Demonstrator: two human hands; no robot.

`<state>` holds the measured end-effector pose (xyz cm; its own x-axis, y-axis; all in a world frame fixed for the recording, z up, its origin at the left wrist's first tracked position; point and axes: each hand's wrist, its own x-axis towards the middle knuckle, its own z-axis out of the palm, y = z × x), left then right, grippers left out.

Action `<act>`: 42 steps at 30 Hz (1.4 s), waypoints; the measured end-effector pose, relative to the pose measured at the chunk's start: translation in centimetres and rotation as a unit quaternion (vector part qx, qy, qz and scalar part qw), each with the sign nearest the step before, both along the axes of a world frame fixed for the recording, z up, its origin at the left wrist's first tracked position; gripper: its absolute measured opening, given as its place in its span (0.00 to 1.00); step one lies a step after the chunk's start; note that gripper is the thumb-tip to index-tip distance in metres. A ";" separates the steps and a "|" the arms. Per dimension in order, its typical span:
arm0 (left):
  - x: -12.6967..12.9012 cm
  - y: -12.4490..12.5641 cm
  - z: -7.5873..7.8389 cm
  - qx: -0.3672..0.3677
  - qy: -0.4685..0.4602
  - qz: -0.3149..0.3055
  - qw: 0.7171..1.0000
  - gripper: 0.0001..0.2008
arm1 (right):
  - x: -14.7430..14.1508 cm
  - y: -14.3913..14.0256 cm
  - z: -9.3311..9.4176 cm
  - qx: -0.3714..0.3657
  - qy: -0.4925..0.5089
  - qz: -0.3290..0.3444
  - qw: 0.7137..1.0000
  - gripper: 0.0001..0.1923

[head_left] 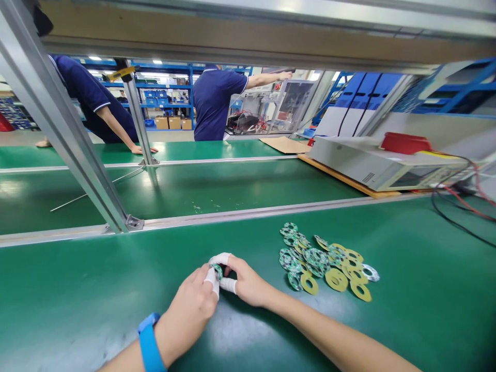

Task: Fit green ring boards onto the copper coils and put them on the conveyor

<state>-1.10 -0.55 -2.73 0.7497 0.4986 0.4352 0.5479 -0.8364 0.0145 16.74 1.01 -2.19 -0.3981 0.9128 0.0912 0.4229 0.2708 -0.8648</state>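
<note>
Between my two hands is a small ring-shaped green circuit board point(217, 270), partly hidden by the fingers. My left hand point(192, 299), with a blue band on its wrist, is closed on the board's left side. My right hand point(248, 281) pinches the board from the right, thumb below and forefinger above. White coverings wrap the fingertips of both hands. To the right of my hands lies a loose pile of round circuit boards point(315, 261) with center holes, some green with components showing, others yellowish.
A metal post point(77, 124) rises at the left from the aluminum rail point(232, 211) behind the green bench. At the back right sits a grey equipment box point(360, 160) with a red container point(405, 143) on top. Black and red cables point(461, 206) trail at right. Two people stand beyond.
</note>
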 end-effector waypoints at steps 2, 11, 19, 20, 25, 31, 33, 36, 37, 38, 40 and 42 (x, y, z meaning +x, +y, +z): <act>0.0 -0.1 -0.4 0.013 0.012 0.000 1.000 0.12 | 0.0 0.1 0.2 0.002 -0.001 0.007 1.000 0.19; 0.2 1.0 2.4 -0.162 -0.036 0.053 0.985 0.14 | 1.6 1.9 2.0 -0.066 0.080 -0.055 0.993 0.17; -1.3 3.1 3.7 -0.394 -0.164 0.100 0.899 0.22 | 0.8 1.8 1.8 -0.084 0.037 -0.085 0.992 0.11; -1.2 3.0 3.6 -0.402 -0.161 0.092 0.897 0.21 | 0.7 1.6 1.9 -0.078 0.030 -0.085 0.993 0.10; -0.7 2.3 3.7 -0.428 -0.150 0.075 0.888 0.19 | 0.0 0.7 2.3 -0.009 -0.004 -0.102 0.995 0.04; 0.3 1.9 3.1 -0.390 -0.140 0.090 0.906 0.10 | -0.6 0.5 2.5 0.078 -0.095 -0.092 0.988 0.05; 0.6 2.0 2.5 -0.371 -0.136 0.107 0.913 0.08 | -0.6 0.6 2.4 0.092 -0.117 -0.087 0.985 0.06; 0.8 1.9 1.8 -0.358 -0.121 0.120 0.918 0.08 | -0.4 0.5 2.3 0.122 -0.167 -0.086 0.974 0.06; 0.8 1.9 1.6 -0.357 -0.115 0.120 0.919 0.09 | -0.3 0.4 2.2 0.138 -0.181 -0.090 0.970 0.06; 0.7 1.9 1.6 -0.357 -0.111 0.117 0.920 0.09 | -0.2 0.2 2.2 0.155 -0.192 -0.092 0.965 0.06; 0.6 2.5 1.7 -0.356 -0.107 0.108 0.922 0.09 | -0.2 -0.6 2.2 0.178 -0.194 -0.063 0.963 0.07; 0.5 4.3 2.0 -0.346 -0.114 0.117 0.924 0.08 | -0.5 -1.9 1.9 0.157 -0.173 0.030 0.972 0.08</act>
